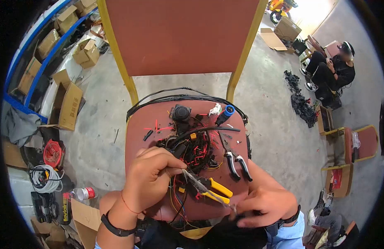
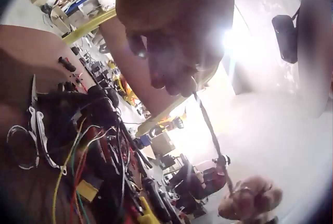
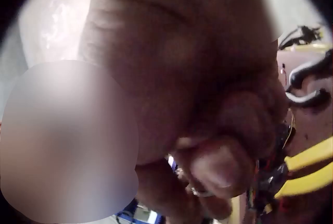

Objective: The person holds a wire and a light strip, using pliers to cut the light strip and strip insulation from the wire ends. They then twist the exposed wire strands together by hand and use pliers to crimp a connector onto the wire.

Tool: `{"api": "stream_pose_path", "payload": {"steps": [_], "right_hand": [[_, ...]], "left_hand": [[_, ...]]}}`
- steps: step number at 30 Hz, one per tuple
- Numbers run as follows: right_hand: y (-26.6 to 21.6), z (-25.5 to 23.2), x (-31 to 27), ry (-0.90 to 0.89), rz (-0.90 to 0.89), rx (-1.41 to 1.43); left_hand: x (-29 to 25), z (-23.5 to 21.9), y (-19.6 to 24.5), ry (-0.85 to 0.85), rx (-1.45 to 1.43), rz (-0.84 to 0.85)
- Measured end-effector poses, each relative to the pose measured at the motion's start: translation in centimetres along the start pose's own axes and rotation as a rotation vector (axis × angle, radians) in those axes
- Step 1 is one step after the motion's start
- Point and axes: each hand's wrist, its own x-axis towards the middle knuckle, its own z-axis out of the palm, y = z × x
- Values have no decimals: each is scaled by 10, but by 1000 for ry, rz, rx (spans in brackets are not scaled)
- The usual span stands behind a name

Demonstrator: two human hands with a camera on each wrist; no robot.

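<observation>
Between my two hands stretches a thin, silvery-grey braided wire strand [image 1: 206, 190]. My left hand [image 1: 152, 172] pinches its upper end between thumb and forefinger. At the lower end, the fingers of my right hand [image 1: 264, 205] pinch the strand; they look blurred in the head view. From the left wrist view the strand [image 2: 210, 127] runs taut and slightly twisted from hand to hand. Beneath it, yellow-handled pliers [image 1: 219, 191] lie on the chair seat [image 1: 148, 203]. A tangle of black, red and yellow wires [image 1: 194, 151] is heaped just beyond my left hand.
Black-and-white-handled pliers [image 1: 237, 166] lie right of the wires. A blue connector [image 1: 229, 110] and a black square part [image 1: 181, 113] sit behind, with a black cable [image 1: 175, 98] along the seat's back. Cardboard boxes [image 1: 67, 106] stand left; another person [image 1: 335, 68] sits far right.
</observation>
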Motion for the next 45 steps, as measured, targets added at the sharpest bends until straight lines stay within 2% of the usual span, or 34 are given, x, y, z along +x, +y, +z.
{"api": "stream_pose_path", "payload": {"steps": [2,6,10,13,14,17,19,22,23,25,28,29,30,31,34,35,36,37,41,44,45], "right_hand": [[-1,6,1,57,157,-321],[-3,14,8,278,361,-681],[-9,17,10,486,639,-831],[6,23,14,648,613,-1034],[8,23,17,671,628,-1054],[13,21,20,740,677,-1095],[17,19,21,807,692,-1107],[23,14,23,905,641,-1188],[31,12,23,973,564,-1219],[45,6,26,1109,402,-1278],[35,0,41,1209,487,-1363],[36,-1,42,1201,434,-1359],[40,-3,44,1194,380,-1355],[41,-4,46,1184,330,-1350],[30,-3,47,1044,136,-1093],[35,-3,44,987,59,-770],[44,-3,37,911,-12,-452],[49,-3,31,818,-75,-136],[50,-1,25,703,-206,600],[53,2,26,665,-310,1023],[54,2,26,680,-335,1043]], "left_hand": [[1,1,-1,10,114,68],[0,4,-4,32,172,83],[-2,18,5,12,168,105],[-5,29,8,-26,154,91],[-5,28,12,-91,131,51],[-12,33,14,-193,-67,-132],[-14,36,17,-250,-327,-345],[-19,40,15,-358,-769,-586],[-22,44,12,-400,-925,-654],[-35,57,3,-470,-1168,-589],[-63,92,7,-519,-1638,-472],[-71,101,11,-522,-1810,-424],[-76,105,15,-570,-1865,-440],[-73,99,18,-517,-1750,-483],[-54,64,16,-330,-1365,-594],[-46,54,4,-211,-1164,-444],[-35,37,0,-122,-981,-374],[-29,23,-5,2,-1018,-442],[-12,-6,-11,62,-1040,-352],[-9,-1,-11,21,-1002,-380],[-8,1,-11,7,-1000,-388]]}}
